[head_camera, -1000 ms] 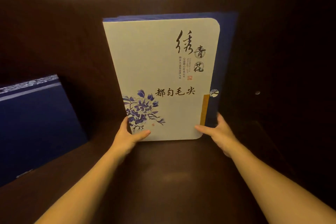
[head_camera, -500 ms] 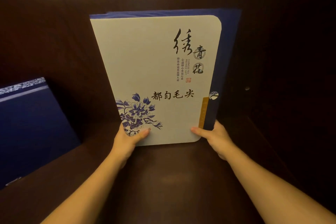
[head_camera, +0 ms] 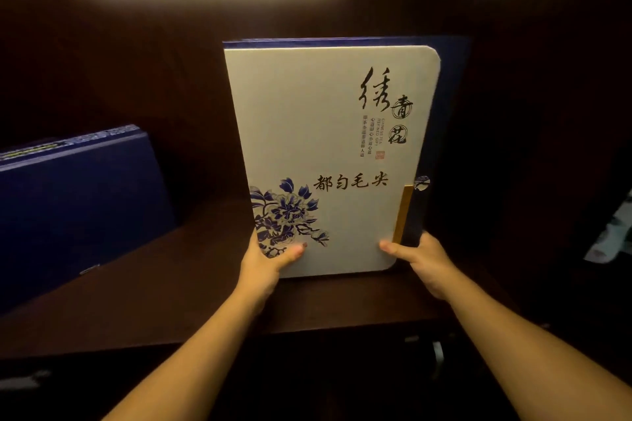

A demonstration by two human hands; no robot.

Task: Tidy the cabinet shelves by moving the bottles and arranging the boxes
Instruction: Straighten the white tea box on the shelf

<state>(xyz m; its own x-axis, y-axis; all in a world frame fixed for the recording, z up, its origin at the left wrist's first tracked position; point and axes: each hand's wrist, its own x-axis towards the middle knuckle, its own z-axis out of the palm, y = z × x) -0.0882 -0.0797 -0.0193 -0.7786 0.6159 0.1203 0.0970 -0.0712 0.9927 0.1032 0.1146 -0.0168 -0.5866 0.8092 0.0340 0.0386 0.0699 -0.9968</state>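
Head camera looks down into a dark wooden cabinet, and the landmark is the white box (head_camera: 328,147), a large flat gift box that stands upright on the shelf (head_camera: 191,287). Its front is white with black Chinese calligraphy and the small words "Chinese tea refined gift". A blue flower is printed at the lower left corner of this front, and a narrow gold strip runs down its right edge. Behind the white front a blue back part of the same box shows along the top and the right side. The left hand (head_camera: 265,261) grips the lower left corner of the white box, with the thumb pressed flat over the blue flower and the other fingers hidden behind the box. The right hand (head_camera: 425,258) grips the lower right corner, with the thumb lying on the white front just below the gold strip and the other fingers hidden around the blue edge. The bottom edge of the white box is at the shelf surface, but I cannot tell if it really touches the wood or is held just above it. To the left of the white box, well apart from it, a dark blue box (head_camera: 78,202) stands on the same shelf and leans back. Above the white box a blurred pale light shines on the cabinet top.
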